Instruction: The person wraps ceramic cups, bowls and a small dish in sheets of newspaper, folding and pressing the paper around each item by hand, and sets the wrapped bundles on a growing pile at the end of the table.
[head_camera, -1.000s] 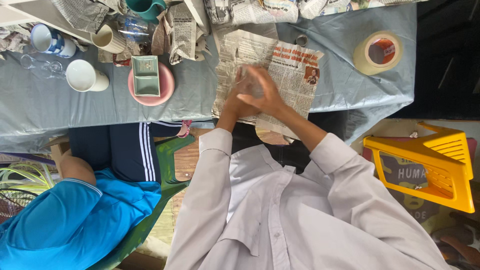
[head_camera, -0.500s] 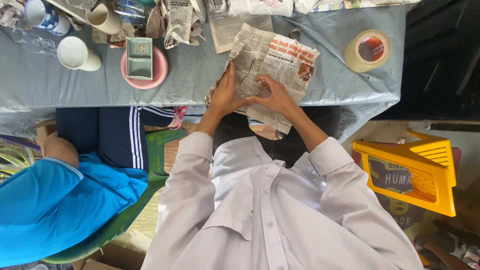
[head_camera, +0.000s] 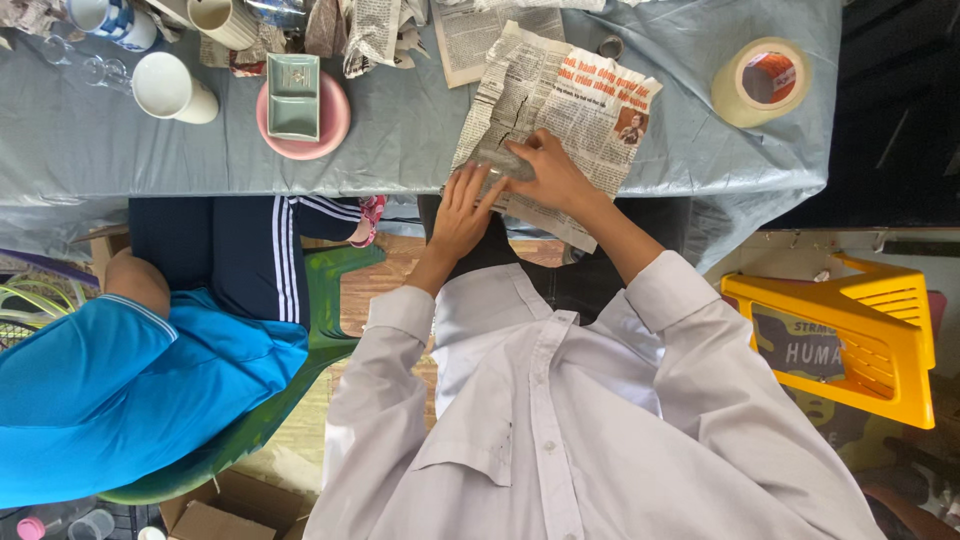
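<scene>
Hands (head_camera: 505, 190) flat atop newspaper sheet (head_camera: 590, 105)

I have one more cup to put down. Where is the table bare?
Bare grey cloth lies between the pink round plate and the newspaper sheet. Another patch lies between that sheet and the beige tape roll. The far left is crowded with white mugs and crumpled paper.

glass (head_camera: 503, 160): mostly hidden under right hand (head_camera: 553, 176) — shape unclear
newspaper (head_camera: 560, 110): near edge covered by both hands, left hand (head_camera: 462, 210) on it
cups (head_camera: 105, 15): cut off by top edge
person in blue (head_camera: 120, 380): cut by left edge
small item (head_camera: 611, 46): too small to tell
</scene>
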